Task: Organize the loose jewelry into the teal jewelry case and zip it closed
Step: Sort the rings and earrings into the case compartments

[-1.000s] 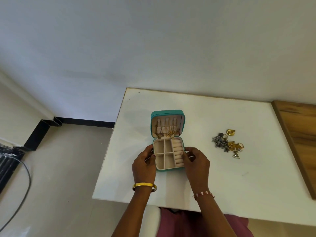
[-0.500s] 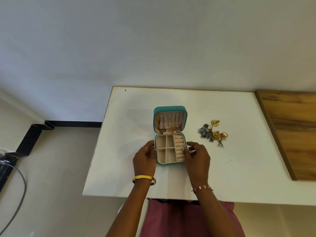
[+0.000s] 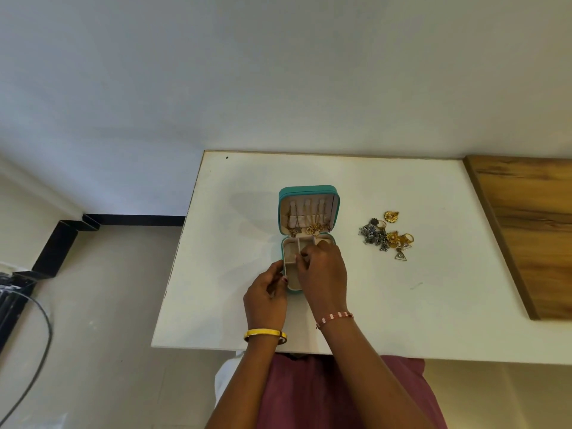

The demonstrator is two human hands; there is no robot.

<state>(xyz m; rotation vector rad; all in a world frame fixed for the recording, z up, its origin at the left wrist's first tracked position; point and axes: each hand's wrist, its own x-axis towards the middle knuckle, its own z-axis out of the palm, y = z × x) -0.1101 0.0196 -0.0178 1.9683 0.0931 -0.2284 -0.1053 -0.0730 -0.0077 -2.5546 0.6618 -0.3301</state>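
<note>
Teal jewelry case [image 3: 308,191] sits open near the middle of the white table [image 3: 235,218], a small rounded-corner square with a smooth, leather-like shell. Its lid stands upright at the far side; the pale beige lining there carries a row of small tabs, and gold chains and pendants [image 3: 312,229] hang bunched along its lower edge. The base tray lies flat in front, lined in the same soft beige and split by thin dividers into small compartments.

The left hand [image 3: 266,297] grips the near left corner of the base, fingers curled against its side wall. The right hand [image 3: 323,274] reaches across the tray from the right and covers most of it; its fingertips are drawn together over the central divider, but I cannot tell whether they pinch anything or only touch the lining.

A smooth gold bangle [image 3: 264,334] circles the left wrist, and a pink-and-white beaded bracelet [image 3: 334,318] the right.

Loose jewelry [image 3: 387,235] lies in a tangled heap on the table well to the right of the case: gold flower-shaped pieces, gold rings, dark grey metal clusters, and a triangular pendant at the near edge.

A wood-grain board [image 3: 526,230] borders the table on the far right.
</note>
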